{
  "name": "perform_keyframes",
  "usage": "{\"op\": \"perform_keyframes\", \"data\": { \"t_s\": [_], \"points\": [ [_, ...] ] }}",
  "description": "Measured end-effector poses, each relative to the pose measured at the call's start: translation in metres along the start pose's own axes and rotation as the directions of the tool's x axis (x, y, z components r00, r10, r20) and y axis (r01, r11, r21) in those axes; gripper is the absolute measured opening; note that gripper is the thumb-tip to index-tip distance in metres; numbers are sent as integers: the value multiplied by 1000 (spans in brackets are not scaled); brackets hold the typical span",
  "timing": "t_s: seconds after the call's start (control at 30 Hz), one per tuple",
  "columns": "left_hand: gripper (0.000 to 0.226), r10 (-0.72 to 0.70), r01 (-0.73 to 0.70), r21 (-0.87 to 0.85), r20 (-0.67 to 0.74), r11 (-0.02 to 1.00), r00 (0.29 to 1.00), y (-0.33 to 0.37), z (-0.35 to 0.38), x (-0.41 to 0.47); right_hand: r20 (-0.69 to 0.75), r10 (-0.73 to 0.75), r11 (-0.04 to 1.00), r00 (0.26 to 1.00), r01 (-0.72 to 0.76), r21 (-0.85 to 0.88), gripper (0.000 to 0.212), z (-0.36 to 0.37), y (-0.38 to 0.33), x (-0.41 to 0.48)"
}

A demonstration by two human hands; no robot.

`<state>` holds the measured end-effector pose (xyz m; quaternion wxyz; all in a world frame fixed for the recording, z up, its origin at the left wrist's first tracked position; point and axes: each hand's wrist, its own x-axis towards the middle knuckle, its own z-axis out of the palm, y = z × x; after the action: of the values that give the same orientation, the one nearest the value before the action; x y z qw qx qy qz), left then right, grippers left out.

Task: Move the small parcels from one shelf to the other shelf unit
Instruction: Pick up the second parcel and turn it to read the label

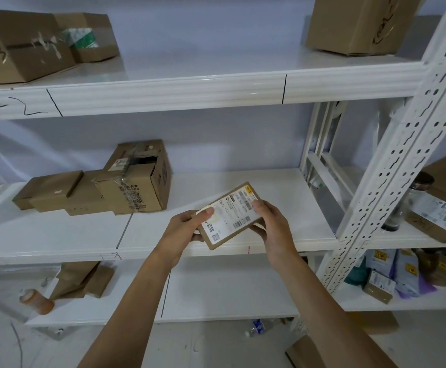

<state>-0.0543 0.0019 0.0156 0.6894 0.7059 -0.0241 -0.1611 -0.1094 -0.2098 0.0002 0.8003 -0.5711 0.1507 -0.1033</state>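
Observation:
A small flat brown parcel (231, 215) with a white shipping label is held tilted in front of the middle shelf (283, 192) of the white shelf unit. My left hand (187, 229) grips its lower left end, thumb on the label. Its upper right end is gripped by my right hand (268, 219), fingers curled over the edge. Further parcels (434, 213) lie on the neighbouring shelf unit at the right, behind a perforated white post (391, 166).
Several cardboard boxes (105, 187) sit at the middle shelf's left. Larger boxes (30, 43) stand on the top shelf, one (357, 22) at the right. Below are folded cardboard (84, 280), an orange bottle (37, 301) and a plastic bottle (259, 328) on the floor.

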Motion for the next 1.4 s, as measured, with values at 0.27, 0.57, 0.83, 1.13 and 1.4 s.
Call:
{"op": "perform_keyframes", "data": {
  "t_s": [0.27, 0.57, 0.83, 1.13, 1.4],
  "points": [
    [43, -10, 24, -248, 58, 969, 998, 1, 9, -5, 139, 69, 995, 988, -58, -76, 64, 12, 2, -5],
    [43, -14, 29, -230, 67, 973, 998, -6, 23, -11, 186, 10, 994, 982, 11, -110, 42, 16, 5, -9],
    [35, 52, -46, -140, 38, 989, 998, -1, 23, -13, 184, -3, 994, 983, 22, -103, 32, 12, 2, -10],
    [35, 67, -59, -129, 60, 990, 996, 2, 28, -16, 192, -23, 993, 981, 45, -109, 39, 8, -3, -11],
    [45, 83, -70, -166, 73, 984, 994, 0, 29, -17, 149, -35, 992, 988, 52, -114, 41, 5, -7, -10]
  ]
}}
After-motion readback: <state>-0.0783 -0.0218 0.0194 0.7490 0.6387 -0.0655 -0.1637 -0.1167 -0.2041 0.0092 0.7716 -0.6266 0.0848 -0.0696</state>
